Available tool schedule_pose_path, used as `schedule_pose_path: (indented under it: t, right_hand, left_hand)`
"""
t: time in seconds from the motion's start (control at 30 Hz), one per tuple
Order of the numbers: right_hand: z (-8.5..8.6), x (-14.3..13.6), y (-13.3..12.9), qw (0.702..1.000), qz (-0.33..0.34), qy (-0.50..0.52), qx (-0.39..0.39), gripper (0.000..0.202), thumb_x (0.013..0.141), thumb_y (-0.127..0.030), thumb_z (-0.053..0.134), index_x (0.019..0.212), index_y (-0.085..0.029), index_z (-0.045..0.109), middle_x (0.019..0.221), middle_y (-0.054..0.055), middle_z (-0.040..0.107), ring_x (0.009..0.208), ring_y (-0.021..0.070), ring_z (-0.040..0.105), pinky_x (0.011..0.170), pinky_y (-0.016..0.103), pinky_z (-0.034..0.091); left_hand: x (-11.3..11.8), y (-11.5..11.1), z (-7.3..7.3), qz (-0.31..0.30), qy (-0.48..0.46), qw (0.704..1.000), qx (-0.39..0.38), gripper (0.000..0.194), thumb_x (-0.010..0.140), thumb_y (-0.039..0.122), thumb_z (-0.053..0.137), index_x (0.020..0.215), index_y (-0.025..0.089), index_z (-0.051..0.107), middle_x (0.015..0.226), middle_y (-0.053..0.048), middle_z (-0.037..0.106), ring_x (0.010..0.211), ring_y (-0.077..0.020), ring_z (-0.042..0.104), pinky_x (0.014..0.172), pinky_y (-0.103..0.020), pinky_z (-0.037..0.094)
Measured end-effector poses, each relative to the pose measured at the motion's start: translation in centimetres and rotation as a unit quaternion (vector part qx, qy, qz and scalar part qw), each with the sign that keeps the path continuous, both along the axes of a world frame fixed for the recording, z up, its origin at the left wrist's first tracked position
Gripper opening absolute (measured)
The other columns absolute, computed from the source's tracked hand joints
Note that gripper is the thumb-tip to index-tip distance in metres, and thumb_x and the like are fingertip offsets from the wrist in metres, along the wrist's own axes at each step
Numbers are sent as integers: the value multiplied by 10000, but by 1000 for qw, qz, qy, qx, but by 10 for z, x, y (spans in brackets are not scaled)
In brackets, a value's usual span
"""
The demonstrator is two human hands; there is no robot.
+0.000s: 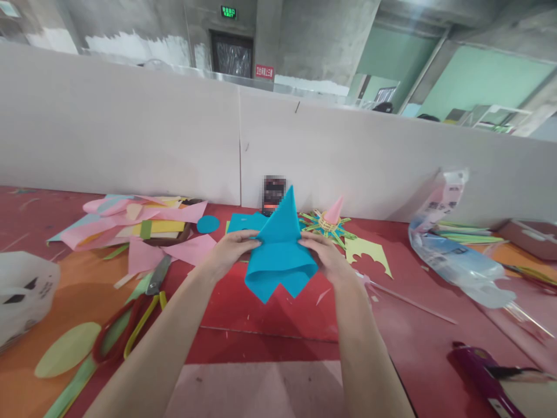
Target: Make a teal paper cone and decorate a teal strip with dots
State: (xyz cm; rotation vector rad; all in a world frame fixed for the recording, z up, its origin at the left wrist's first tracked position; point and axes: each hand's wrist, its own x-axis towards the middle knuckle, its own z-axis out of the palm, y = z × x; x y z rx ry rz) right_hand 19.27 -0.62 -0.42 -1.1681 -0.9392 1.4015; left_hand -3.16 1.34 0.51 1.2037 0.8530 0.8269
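Note:
Between my two hands is a blue sheet of craft paper or felt [281, 249], folded to a point at the top. Its lower edge curls open, with two corners hanging down. My left hand [232, 249] pinches the left side of the sheet. On the right side, the fingers of my right hand [324, 252] are closed on the edge. Just behind the sheet lie a flat blue piece [248, 222] and a blue disc [208, 224]. Beyond my right hand stands a pink cone [334, 211] on a woven green-and-blue star-shaped base [324, 227].
Red-handled scissors [119, 328] lie left, near pink scraps [150, 255] and a pale yellow oval [68, 349]. A white bag [26, 296] sits far left. At right are a clear plastic bag [461, 261], a cut yellow sheet [369, 255] and a purple tool [483, 371]. A white partition [174, 139] stands behind.

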Motion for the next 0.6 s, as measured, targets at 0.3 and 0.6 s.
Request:
schedule_pose_path:
  t: [0.3,0.6]
  right_hand:
    - [-4,1,0,999,31,24,20,212,591,-246,720,800,-259,695,718,-35,669,612,137,581,566,251,419]
    - [-3,4,1,1000,11,7,22,224,564,-244,738,785,-230,703,692,-18,670,622,153,582,575,264,414]
  left_hand:
    - [0,4,-3,16,7,999,-32,414,604,346,712,966,157,641,927,-61,687,831,-212,630,804,-350,482]
    - [-4,2,-1,37,8,998,-46,307,679,292,662,973,206,647,905,-42,694,798,-176,637,760,-300,502]
